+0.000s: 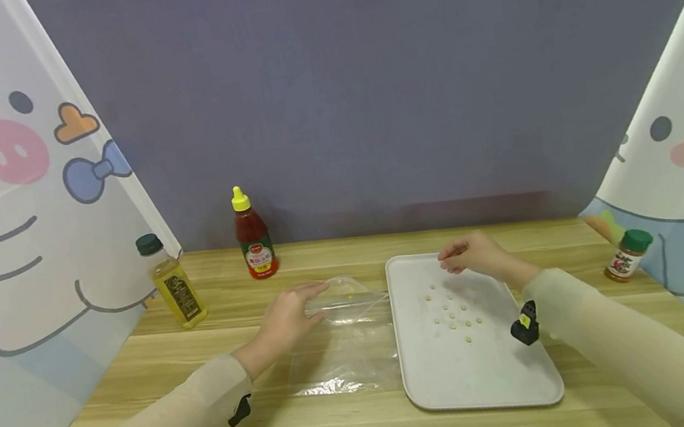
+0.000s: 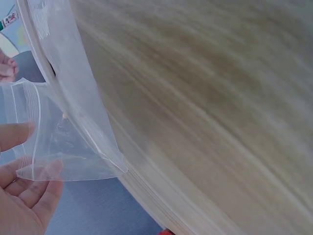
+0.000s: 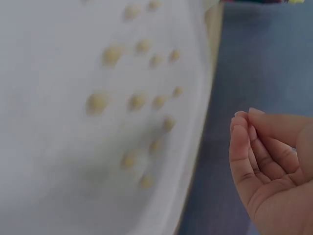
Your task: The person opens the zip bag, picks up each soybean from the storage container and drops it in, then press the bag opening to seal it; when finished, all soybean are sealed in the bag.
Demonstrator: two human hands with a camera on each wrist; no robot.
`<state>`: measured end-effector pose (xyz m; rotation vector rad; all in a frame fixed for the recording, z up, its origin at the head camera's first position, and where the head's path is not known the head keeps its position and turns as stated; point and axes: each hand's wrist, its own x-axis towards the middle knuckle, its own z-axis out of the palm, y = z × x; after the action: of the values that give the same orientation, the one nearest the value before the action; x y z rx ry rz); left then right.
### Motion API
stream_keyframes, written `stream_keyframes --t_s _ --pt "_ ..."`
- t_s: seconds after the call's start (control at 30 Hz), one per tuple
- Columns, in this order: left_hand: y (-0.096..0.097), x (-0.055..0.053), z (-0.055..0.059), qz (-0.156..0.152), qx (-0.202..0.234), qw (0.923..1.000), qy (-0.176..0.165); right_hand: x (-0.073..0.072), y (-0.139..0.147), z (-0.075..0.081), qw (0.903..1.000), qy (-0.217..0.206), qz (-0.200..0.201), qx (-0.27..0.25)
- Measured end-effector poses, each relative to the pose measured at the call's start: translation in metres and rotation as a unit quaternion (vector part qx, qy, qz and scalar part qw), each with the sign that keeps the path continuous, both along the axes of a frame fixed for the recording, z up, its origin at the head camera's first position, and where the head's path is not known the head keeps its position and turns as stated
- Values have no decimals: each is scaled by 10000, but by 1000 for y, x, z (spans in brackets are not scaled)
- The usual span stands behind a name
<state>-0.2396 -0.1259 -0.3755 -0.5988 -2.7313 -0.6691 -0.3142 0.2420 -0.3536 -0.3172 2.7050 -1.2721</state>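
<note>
left hand held clear bag, mouth agape | right hand near far end of tray, fingers narrow, load untellable | steady mouth, light pinch seemed best

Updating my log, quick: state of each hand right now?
Left hand: holding the clear zip-top bag.
Right hand: closed; whether it's pinching anything can't be told.

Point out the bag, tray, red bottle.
Bag [image 1: 345,352]: head view, middle of its clear body.
Tray [image 1: 480,378]: head view, bare surface at near end.
Red bottle [image 1: 258,254]: head view, label.
</note>
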Motion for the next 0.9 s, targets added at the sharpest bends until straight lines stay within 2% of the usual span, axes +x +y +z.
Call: stream_keyframes --t_s 0.17,0.47,0.57,0.7,0.9 --pt "-1 1 0 33 -15 10000 9 4 -28 11 9991 100 174 -374" --pt "1 0 0 94 -100 9999 -11 18 -89 20 9921 109 886 -885" --pt "1 -1 1 58 -83 9999 10 23 -113 21 9913 150 1023 -821" --pt "1 -3 1 -6 -90 10000 10 31 -139 23 9931 334 1003 -506" --pt "2 -3 2 21 -111 9999 -56 33 -159 17 9947 437 899 -260"
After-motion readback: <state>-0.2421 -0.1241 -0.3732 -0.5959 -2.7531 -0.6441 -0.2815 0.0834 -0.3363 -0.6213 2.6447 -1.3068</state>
